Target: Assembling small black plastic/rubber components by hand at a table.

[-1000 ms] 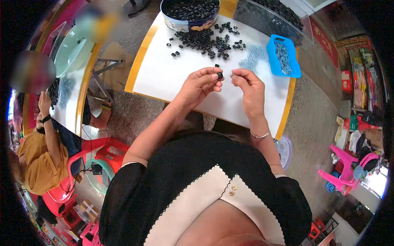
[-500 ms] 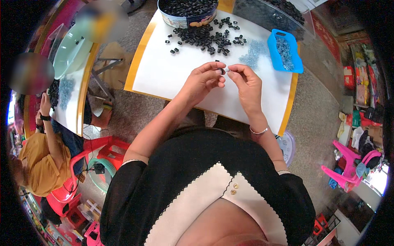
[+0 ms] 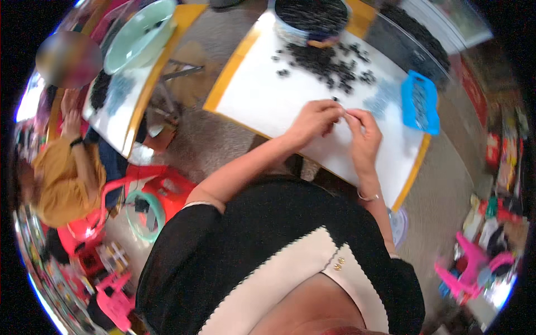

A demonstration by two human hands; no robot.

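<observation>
Over the near part of the white-topped table point(image 3: 262, 84), my two hands meet at the fingertips. My left hand point(image 3: 317, 119) is closed in a pinch; the small black part seen in it earlier is now hidden by fingers and blur. My right hand point(image 3: 365, 137), a bracelet at its wrist, pinches against the left fingertips; the tiny clear piece it showed before cannot be made out now. Beyond them lies a heap of small black parts point(image 3: 318, 58), with some strays. Tiny pale-blue clear pieces point(image 3: 382, 99) are spread to the right, beside a blue scoop-shaped tray point(image 3: 410, 114) holding more.
A round tin point(image 3: 291, 34) full of black parts stands at the table's far edge, near a clear bin point(image 3: 396, 44). To the left, a person in a mustard top point(image 3: 67, 173) sits at another table with a pale green basin point(image 3: 125, 56). Red chairs point(image 3: 167, 184) stand between.
The whole view has shifted, so table and hands appear further right and lower, and the picture is blurrier. My fingertips have come together, covering the small pieces between them.
</observation>
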